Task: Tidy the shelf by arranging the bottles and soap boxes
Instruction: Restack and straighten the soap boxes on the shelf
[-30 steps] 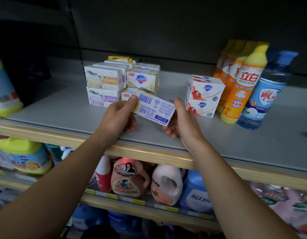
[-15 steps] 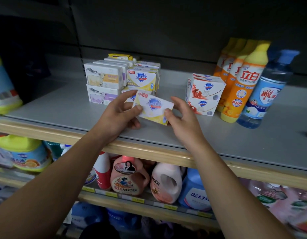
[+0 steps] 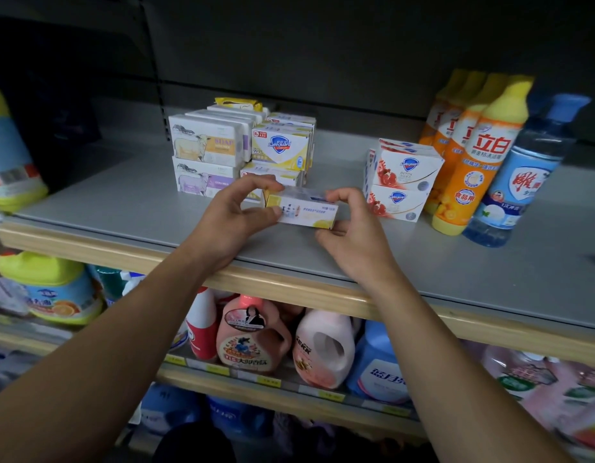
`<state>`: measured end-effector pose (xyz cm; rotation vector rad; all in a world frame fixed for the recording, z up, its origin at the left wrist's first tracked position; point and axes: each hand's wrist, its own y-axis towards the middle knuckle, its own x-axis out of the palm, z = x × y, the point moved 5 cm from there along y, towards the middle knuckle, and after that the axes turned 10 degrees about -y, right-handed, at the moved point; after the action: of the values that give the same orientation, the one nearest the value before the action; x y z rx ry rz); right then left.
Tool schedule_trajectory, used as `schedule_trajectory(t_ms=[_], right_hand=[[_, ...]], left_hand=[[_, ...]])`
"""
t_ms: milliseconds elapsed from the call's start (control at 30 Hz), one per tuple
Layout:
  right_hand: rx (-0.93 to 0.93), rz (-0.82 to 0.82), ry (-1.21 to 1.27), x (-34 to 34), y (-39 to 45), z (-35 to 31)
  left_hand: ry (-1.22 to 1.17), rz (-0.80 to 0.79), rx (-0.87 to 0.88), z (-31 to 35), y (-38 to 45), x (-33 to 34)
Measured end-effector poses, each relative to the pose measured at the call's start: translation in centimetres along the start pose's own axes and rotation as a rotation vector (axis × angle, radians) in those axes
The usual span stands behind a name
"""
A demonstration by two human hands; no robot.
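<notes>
Both of my hands hold one yellow and white soap box (image 3: 306, 208) just above the grey shelf (image 3: 122, 202), its narrow side facing me. My left hand (image 3: 236, 215) pinches its left end and my right hand (image 3: 349, 228) grips its right end. Behind it stands a stack of yellow Safeguard boxes (image 3: 282, 148), with white sheep-print soap boxes (image 3: 206, 145) to their left. Two red and white Safeguard boxes (image 3: 403, 182) are stacked to the right, next to a row of orange dish-soap bottles (image 3: 473, 168) and a blue bottle (image 3: 520, 175).
A large blue and yellow jug (image 3: 8, 162) stands at the shelf's far left. The shelf has a wooden front edge (image 3: 289, 289). Below it sit pink (image 3: 252, 332), white-pink (image 3: 323, 349) and blue (image 3: 379, 365) detergent jugs. A dark back panel closes the shelf.
The soap box has been turned in my hands from its barcode face, through its front face, to its narrow side, and both hands have lowered slightly toward the shelf.
</notes>
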<state>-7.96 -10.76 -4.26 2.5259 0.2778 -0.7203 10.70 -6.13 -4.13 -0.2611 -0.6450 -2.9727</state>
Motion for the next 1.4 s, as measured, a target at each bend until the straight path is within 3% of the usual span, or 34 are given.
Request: schedule_trajectory(t_ms=[67,233,333,467,533,700,900,1000,1133,1233,1300,1400], right_hand=[[-0.053,0.004,-0.069,0.1,-0.2,-0.6],[-0.248,0.177,-0.510,-0.3,-0.7,-2.3],[-0.341,0.246,-0.596,-0.9,-0.7,-3.2],[-0.389,0.241,-0.691,-2.5,0.9,-4.4],[-0.360,0.207,-0.763,-3.5,2.4,-4.6],[-0.281,0.160,-0.947,-4.5,5.7,-4.3],[-0.163,0.014,-1.222,-1.3,6.6,-0.4],[-0.139,0.070,-1.216,-1.0,6.6,-0.1],[-0.234,0.144,-1.000,-0.7,4.6,-0.9],[-0.157,-0.019,-0.922,0.3,4.1,0.1],[-0.123,-0.056,-0.906,0.5,4.7,0.6],[-0.086,-0.071,-0.877,1.0,6.3,1.3]], left_hand=[[0.044,0.012,0.024,0.2,0.0,0.0],[-0.009,0.059,0.006,0.3,0.0,0.4],[-0.048,0.069,0.000,1.4,0.6,1.5],[0.068,0.025,-0.009,3.0,2.0,2.7],[0.255,0.070,0.030,3.8,3.1,2.4],[0.862,0.190,0.405,6.0,6.2,0.8],[1.243,0.105,0.447,3.1,8.2,0.3],[1.292,0.121,0.519,2.0,7.8,0.6],[1.246,0.241,0.695,2.8,7.6,0.2],[1.320,0.250,0.550,2.5,8.0,-0.8],[1.348,0.234,0.460,2.0,8.3,-1.1],[1.373,0.223,0.456,1.6,8.3,-1.1]])
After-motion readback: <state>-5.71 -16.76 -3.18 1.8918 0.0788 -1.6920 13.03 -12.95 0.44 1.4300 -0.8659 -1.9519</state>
